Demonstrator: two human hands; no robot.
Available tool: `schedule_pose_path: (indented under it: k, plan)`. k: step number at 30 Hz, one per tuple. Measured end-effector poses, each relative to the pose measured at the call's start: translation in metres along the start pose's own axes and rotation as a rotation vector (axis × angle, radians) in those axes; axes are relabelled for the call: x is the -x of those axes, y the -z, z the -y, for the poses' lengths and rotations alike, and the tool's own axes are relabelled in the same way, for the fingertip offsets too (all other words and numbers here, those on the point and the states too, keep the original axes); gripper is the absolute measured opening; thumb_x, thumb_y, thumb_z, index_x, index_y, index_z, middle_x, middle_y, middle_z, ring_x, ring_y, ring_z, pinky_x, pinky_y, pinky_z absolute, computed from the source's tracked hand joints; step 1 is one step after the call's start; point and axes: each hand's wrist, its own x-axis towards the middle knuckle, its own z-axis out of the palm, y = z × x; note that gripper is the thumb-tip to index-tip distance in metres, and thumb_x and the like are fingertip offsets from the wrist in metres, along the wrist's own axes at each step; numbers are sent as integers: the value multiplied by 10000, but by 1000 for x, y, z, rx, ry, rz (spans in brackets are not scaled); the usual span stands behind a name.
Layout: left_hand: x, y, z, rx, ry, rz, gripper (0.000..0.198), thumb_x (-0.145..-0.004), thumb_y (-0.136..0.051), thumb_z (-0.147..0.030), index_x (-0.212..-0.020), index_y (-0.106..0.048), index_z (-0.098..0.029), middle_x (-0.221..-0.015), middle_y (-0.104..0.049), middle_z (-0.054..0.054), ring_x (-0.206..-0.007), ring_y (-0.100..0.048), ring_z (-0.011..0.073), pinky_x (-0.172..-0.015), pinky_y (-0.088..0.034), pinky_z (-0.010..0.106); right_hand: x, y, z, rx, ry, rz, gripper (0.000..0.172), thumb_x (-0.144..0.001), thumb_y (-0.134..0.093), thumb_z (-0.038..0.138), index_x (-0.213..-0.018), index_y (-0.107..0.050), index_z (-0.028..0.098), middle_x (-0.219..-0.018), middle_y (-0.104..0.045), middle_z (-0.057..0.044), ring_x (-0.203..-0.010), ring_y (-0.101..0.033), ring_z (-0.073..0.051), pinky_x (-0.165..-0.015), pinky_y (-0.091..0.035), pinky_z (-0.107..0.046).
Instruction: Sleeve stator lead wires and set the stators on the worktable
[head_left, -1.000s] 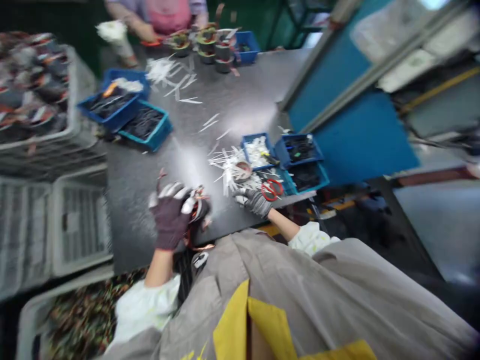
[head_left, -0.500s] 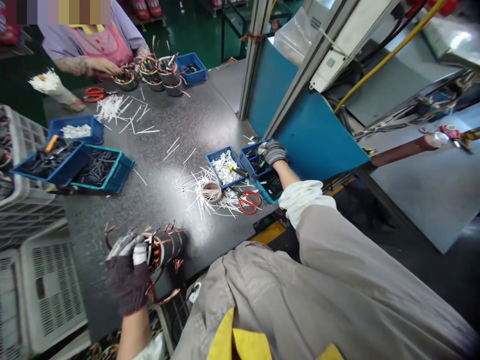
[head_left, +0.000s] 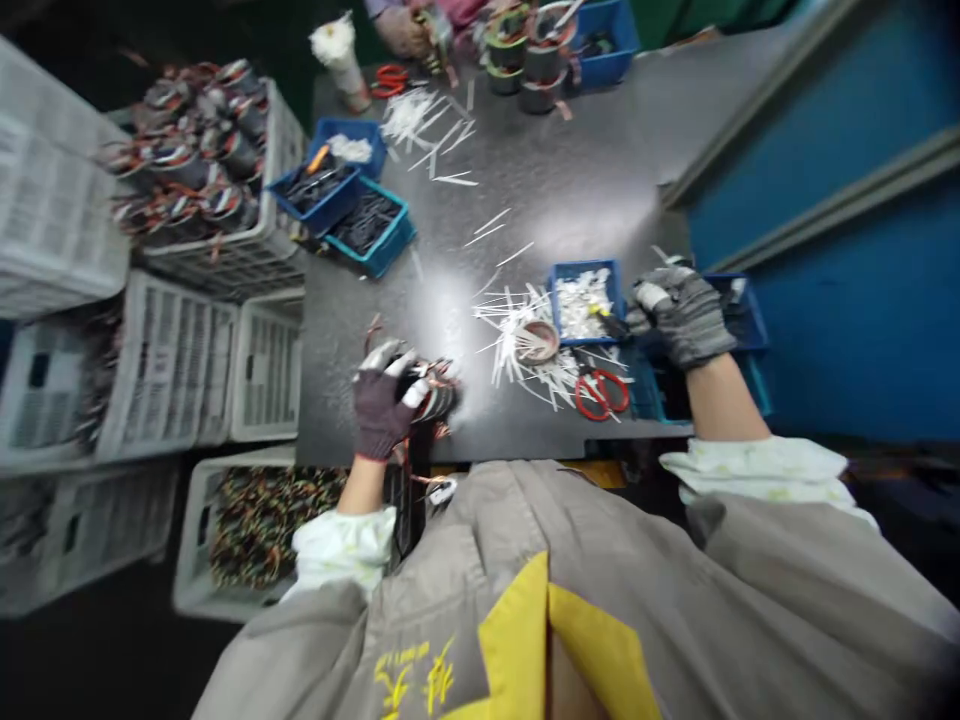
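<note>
My left hand, in a dark glove with pale fingertips, grips a motor stator lying on its side near the table's front edge. Copper lead wires stick out of its ends. At the right, my right hand, in a grey striped glove, hovers with curled fingers at the blue bins. Blur hides what its fingers hold, if anything. Just left of it stands a blue bin of small white pieces, a yellow-and-black tool across its edge. Red-handled scissors lie in front.
White strips surround a tape roll on the dark table. Bins of black sleeves stand at the left, beside a crate of stators. Across the table, a co-worker's hand is near more stators. A blue panel borders the right.
The view has swung left and down. My right hand has drawn back leftward from inside the blue bins toward the white-piece bin. My left hand stays on the stator.
</note>
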Motion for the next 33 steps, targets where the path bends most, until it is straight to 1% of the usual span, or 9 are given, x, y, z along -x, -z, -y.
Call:
schedule_pose_path:
  k: [2,5,9,15,19,23,26,29,33]
  plan:
    - [2,0,7,16,-16,49,541,-1083,-646,-559,-1497,-743,-224,-1664,-667,168,-1585,-591,371,-1358,-451,593,24,-52,30,-258,0,56,413,-926,-810,612,-1046,-715,228,-887,-735,-101,-657,-673,-197,-585,-571,-346]
    - [7,0,17,53,-52,93,559,-1079,-648,-529,-1543,-697,-220,-1706,-625,176,-1621,-555,374,-1369,-440,611,59,-127,78,-500,6,294,558,-787,-890,694,-992,-736,198,-828,-713,-54,-635,-642,-157,-550,-517,-289]
    - [9,-5,21,92,-84,63,542,-1048,-674,-455,-1535,-680,-216,-1661,-646,181,-1627,-545,379,-1374,-439,629,76,-184,109,-616,-25,389,619,-707,-948,710,-993,-755,195,-788,-710,-10,-627,-640,-135,-567,-554,-271]
    - [5,-13,21,122,-102,1,500,-1010,-704,-437,-1462,-709,-223,-1596,-683,174,-1583,-581,380,-1354,-459,638,71,-203,102,-578,34,349,532,-776,-959,639,-1031,-801,200,-860,-779,-54,-740,-697,-184,-739,-676,-376]
    - [4,-17,21,131,-129,-32,492,-1006,-697,-431,-1447,-717,-214,-1582,-693,181,-1563,-597,382,-1340,-473,628,65,-204,95,-492,159,372,461,-863,-896,609,-1044,-815,193,-919,-794,-88,-831,-733,-223,-855,-682,-424]
    - [4,-19,18,132,-105,-25,500,-999,-707,-441,-1446,-722,-216,-1578,-694,178,-1569,-589,389,-1352,-454,628,60,-211,98,-338,356,441,396,-1022,-753,558,-1183,-836,205,-1119,-818,-119,-1033,-772,-266,-1019,-657,-460]
    - [4,-16,18,157,-73,18,511,-1006,-720,-463,-1463,-720,-233,-1582,-692,169,-1586,-570,393,-1376,-417,644,62,-225,106,-237,458,484,305,-1090,-644,457,-1110,-836,222,-1195,-817,-122,-1145,-762,-281,-1118,-624,-470]
    - [4,-10,20,272,-18,20,475,-1075,-639,-483,-1473,-712,-235,-1593,-688,164,-1572,-591,363,-1361,-455,611,65,-229,113,-266,430,552,265,-1077,-685,466,-1057,-828,244,-1195,-817,-104,-1179,-757,-282,-1153,-611,-460]
    - [-2,-9,21,342,133,-41,357,-1109,-576,-442,-1346,-750,-239,-1526,-731,147,-1491,-658,328,-1304,-528,568,51,-220,126,-464,182,516,416,-1009,-781,649,-1117,-796,247,-1162,-814,-85,-1114,-766,-247,-1049,-646,-398]
